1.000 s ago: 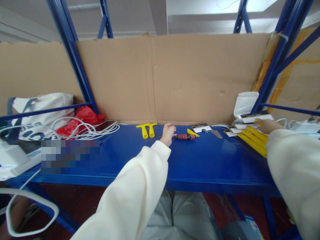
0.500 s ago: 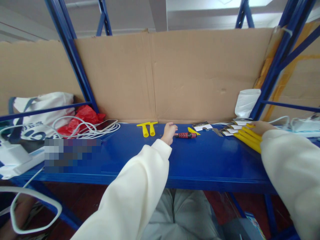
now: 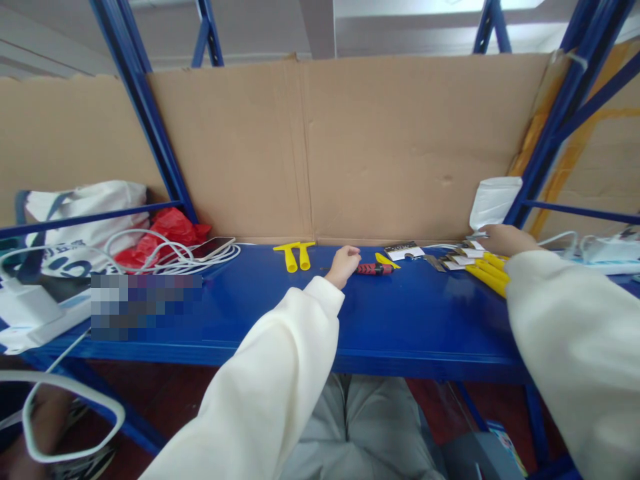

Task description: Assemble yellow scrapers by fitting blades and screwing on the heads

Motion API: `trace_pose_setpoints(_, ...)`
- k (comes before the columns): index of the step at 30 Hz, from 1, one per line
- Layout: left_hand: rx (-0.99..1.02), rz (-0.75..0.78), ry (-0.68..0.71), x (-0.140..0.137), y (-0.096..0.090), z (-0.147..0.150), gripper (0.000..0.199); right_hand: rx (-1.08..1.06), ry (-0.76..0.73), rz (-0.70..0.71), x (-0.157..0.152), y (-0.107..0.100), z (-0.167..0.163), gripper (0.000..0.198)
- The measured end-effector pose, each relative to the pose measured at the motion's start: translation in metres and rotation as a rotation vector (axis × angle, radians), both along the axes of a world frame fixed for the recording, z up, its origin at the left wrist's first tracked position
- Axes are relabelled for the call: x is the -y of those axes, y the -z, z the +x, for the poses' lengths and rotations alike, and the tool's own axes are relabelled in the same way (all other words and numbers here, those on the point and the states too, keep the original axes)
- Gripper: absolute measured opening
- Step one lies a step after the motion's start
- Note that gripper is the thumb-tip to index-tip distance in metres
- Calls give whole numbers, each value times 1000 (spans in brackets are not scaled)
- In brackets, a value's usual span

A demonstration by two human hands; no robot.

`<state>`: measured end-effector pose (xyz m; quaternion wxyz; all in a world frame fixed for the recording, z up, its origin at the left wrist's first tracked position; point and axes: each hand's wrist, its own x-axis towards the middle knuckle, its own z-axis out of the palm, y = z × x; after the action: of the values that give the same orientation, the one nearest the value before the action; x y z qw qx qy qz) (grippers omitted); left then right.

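On my desk (image 3: 270,317), two yellow T-shaped handles (image 3: 291,259) sit left of my left hand (image 3: 343,265), whose fingers curl loosely by the red screwdriver (image 3: 375,269); I can't tell if they pinch anything, and a light touch there should keep it from rolling. Past a printed card (image 3: 401,251), yellow-handled tools (image 3: 486,281) lie just beside my right hand (image 3: 507,240), fingers bent at a thin pale piece (image 3: 477,236) near the white pouch (image 3: 495,200); whether they grip it, I can't tell. Handling one piece at a time would, I think, spare the pile. Since half a second ago, my left hand has hardly moved; my right has shifted leftward off the yellow handles.
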<state>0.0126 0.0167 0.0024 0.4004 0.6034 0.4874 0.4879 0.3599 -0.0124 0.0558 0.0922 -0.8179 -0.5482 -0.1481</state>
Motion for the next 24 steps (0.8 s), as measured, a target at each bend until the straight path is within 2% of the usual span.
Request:
trace_pose_setpoints(2,-115,106,-23,-4,3,-1,19,-65,-22,-38,2,-10,-31,40)
trace_pose_setpoints(6,-324,295,-54,-8,8,-4,21,-164,-150,131,-2,-22,-85,39)
trace_pose_setpoints(8,-390,327,-76,-7,8,-7,20,-200,-172,208,-7,-19,-106,36)
trace_pose_setpoints(11,-512,318,-161,-3,6,-11,21,-215,-236,286,-16,-3,-125,36)
trace_pose_setpoints(17,-849,242,-421,-4,-2,-32,32,-166,-359,91,-25,46,-124,29)
trace_pose_setpoints(20,-864,200,-515,-10,-2,-44,36,-120,-364,29,-29,56,-117,29)
trace_pose_setpoints(24,-788,68,-558,-17,2,-54,38,-139,-380,49,-33,57,-114,27)
